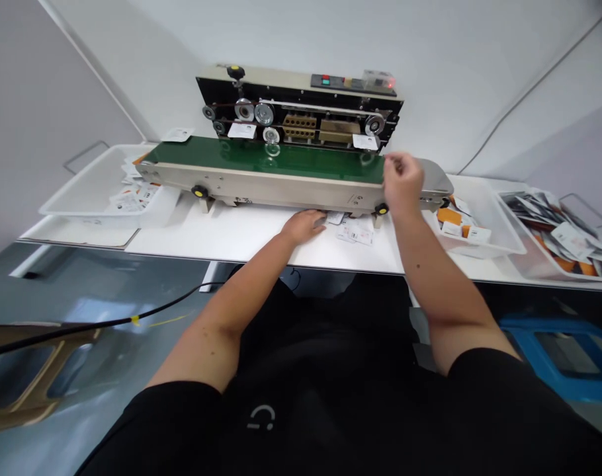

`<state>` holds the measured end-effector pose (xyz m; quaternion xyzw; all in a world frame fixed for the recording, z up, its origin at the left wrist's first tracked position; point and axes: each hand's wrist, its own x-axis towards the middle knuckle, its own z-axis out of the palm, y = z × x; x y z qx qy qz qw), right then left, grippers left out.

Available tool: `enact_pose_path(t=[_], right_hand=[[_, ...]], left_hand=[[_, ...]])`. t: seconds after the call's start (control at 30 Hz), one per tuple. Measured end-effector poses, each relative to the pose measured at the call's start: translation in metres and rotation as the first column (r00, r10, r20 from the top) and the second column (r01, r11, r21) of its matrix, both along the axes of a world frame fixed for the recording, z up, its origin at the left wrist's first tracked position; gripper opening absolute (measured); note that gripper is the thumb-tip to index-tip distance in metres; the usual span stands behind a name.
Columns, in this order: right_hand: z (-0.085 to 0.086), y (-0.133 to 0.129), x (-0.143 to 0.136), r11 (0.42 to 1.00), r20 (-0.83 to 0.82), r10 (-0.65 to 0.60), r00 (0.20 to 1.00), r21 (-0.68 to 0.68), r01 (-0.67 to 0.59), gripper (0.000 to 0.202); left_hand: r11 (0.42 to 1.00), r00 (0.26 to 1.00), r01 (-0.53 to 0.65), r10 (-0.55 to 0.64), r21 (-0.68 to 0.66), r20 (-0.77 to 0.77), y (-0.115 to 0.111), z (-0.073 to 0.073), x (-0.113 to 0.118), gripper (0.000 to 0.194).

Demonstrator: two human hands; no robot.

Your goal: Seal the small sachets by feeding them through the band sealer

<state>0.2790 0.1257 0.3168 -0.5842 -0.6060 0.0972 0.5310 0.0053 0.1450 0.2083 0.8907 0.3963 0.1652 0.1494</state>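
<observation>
On the white table, under the front of a belt sealing machine (261, 180), my left hand (301, 227) lies low with thumb and fingers apart. It reaches the edge of several small white packets (356, 231); one grey-white packet (335, 217) is right by its fingertips, and I cannot tell how firmly they touch. My right hand (404, 180) is raised at the right end of the green belt (311, 162), fingers curled in, with nothing visible in them. Just left of it, a white packet (365, 141) sits at the machine's sealing side. Another packet (242, 130) is farther left along the rollers.
A white packet (178, 135) lies at the belt's left end. A white bin (73, 192) with packets stands left; another bin (504, 231) holds white and orange packets at right, beside a bin of dark packets (573, 238). A black cable (167, 305) crosses lower left.
</observation>
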Motion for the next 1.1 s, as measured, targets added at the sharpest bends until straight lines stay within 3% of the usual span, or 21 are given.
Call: enact_pose_path(t=[0.1, 0.23, 0.33, 0.5, 0.6, 0.73, 0.87, 1.0, 1.1], right_hand=[[-0.051, -0.055, -0.027, 1.0, 0.052, 0.028, 0.998, 0.002, -0.028, 0.027], [-0.103, -0.088, -0.042, 0.989, 0.183, 0.092, 0.979, -0.131, -0.068, 0.027], [-0.118, -0.083, -0.04, 0.988, 0.266, 0.075, 0.961, -0.15, -0.036, 0.031], [-0.122, -0.076, -0.037, 0.983, 0.341, 0.128, 0.931, -0.167, -0.074, 0.04], [-0.121, -0.081, -0.039, 0.987, 0.368, 0.146, 0.918, -0.123, -0.108, 0.047], [-0.114, -0.091, -0.048, 0.984, 0.44, 0.18, 0.88, -0.089, -0.156, 0.033], [-0.097, -0.097, -0.049, 0.98, 0.476, 0.196, 0.857, -0.115, -0.16, 0.035], [-0.054, -0.085, -0.022, 0.991, 0.329, 0.136, 0.935, -0.04, -0.13, 0.022], [-0.007, -0.057, 0.011, 0.999, -0.025, -0.032, 0.999, 0.008, 0.032, 0.014]], left_hand=[[0.996, 0.995, 0.085, -0.086, 0.03, 0.042, -0.003, -0.001, -0.001, 0.042], [0.992, 0.992, 0.129, -0.129, -0.008, -0.007, -0.004, 0.001, 0.0, 0.07], [0.994, 0.993, 0.105, -0.108, -0.039, -0.057, -0.003, 0.002, 0.002, 0.083], [0.983, 0.985, 0.171, -0.173, 0.073, 0.023, -0.004, 0.001, 0.0, 0.047], [0.968, 0.975, 0.204, -0.214, 0.145, 0.055, -0.009, 0.003, -0.002, 0.038], [0.959, 0.981, 0.15, -0.175, 0.241, 0.084, -0.019, 0.008, -0.003, 0.047], [0.965, 0.983, 0.084, -0.121, 0.25, 0.138, -0.022, 0.009, -0.007, 0.044], [0.989, 0.979, 0.015, -0.044, 0.147, 0.197, -0.014, 0.008, -0.009, 0.039], [0.993, 0.985, 0.078, -0.091, 0.091, 0.15, -0.009, 0.007, -0.007, 0.044]])
